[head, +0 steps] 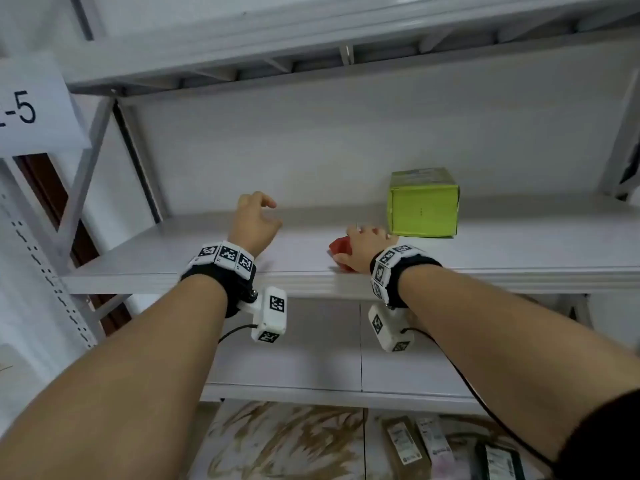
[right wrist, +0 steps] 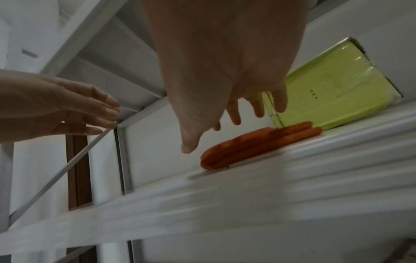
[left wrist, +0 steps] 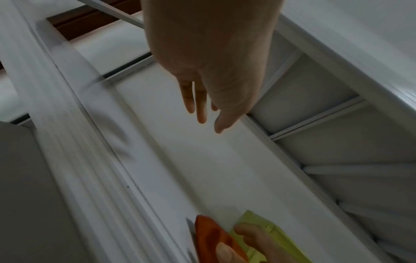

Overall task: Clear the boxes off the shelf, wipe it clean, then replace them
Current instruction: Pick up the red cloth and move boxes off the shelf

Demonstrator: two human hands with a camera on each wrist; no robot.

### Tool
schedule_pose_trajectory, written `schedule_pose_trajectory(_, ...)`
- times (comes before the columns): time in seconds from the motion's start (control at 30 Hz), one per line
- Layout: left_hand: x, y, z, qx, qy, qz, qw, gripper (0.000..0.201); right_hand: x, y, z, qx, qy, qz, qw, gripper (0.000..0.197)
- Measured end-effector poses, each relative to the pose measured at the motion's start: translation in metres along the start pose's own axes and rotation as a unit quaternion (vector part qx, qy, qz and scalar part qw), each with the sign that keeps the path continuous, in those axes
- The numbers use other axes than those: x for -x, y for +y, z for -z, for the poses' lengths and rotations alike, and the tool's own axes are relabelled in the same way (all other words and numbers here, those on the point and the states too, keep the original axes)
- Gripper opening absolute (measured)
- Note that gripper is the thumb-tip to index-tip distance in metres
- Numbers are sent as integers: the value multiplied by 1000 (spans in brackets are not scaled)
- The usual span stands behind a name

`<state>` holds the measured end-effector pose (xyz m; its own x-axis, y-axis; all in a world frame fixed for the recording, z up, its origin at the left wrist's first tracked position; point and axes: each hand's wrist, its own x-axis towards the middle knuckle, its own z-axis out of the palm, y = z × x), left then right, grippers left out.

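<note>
A lime-green box [head: 422, 206] stands on the white shelf [head: 173, 265], right of centre. Just left of it, near the front edge, lies a folded red cloth [head: 341, 249]. My right hand [head: 367, 235] lies over the cloth, fingers stretched toward the box. In the right wrist view the fingers [right wrist: 258, 113] reach out over the red cloth [right wrist: 258, 144] in front of the green box [right wrist: 333, 92]. My left hand [head: 272, 213] hovers above the bare left part of the shelf, holding nothing. In the left wrist view its fingers [left wrist: 200, 115] hang loose.
An upper shelf [head: 311, 36] runs close overhead. A lower shelf [head: 311, 358] sits beneath, with several packaged items [head: 433, 445] further down. A paper label [head: 24, 109] and the rack's upright with diagonal braces stand at the left.
</note>
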<state>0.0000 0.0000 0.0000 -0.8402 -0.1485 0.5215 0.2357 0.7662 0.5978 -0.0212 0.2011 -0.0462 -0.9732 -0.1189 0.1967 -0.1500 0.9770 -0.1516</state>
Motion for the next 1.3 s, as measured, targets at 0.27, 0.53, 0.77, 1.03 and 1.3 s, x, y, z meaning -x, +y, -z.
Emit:
schedule_pose_trajectory(0.27,4,-6,-9,-31,-30,-1,999,31,11,16,-13,17,1,14,1000,34)
schedule_pose_trajectory(0.53,23,-3,-21,-59,-79,-35,994,30,24,13,-14,53,56,89,993,28)
schedule_pose_trajectory(0.77,46,-12,-31,-75,-150,-73,983,28,48,-12,-9,-2,71,168,983,25)
schedule_pose_trajectory(1.03,88,-45,-30,-108,-204,-78,970,21,77,-38,-43,-6,-123,243,962,30)
schedule_pose_trajectory(1.3,127,-97,-41,-128,-252,-17,959,23,100,-48,-99,-5,-215,249,944,29)
